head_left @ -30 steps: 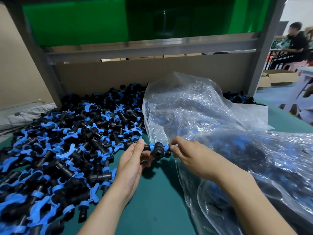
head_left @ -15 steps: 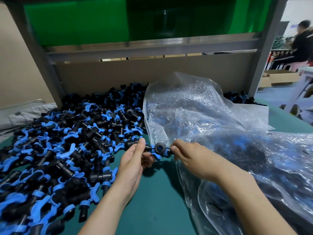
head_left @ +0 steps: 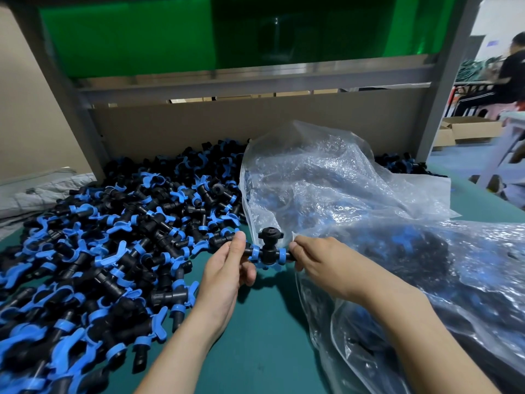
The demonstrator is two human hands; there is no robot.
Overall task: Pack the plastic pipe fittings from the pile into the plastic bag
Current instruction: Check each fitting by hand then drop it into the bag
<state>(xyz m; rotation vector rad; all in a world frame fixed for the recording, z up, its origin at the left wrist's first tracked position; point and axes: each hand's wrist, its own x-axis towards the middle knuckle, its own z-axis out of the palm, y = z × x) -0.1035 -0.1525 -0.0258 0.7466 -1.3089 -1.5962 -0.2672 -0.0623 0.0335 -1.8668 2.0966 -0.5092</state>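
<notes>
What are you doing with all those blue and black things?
A person is packing plastic pipe fittings into a bag. Right now one black-and-blue pipe fitting is held between both hands: the left hand pinches one end and the right hand the other, just in front of the clear plastic bag. A big pile of fittings waits on the left of the green table, and the bag already has many inside.
</notes>
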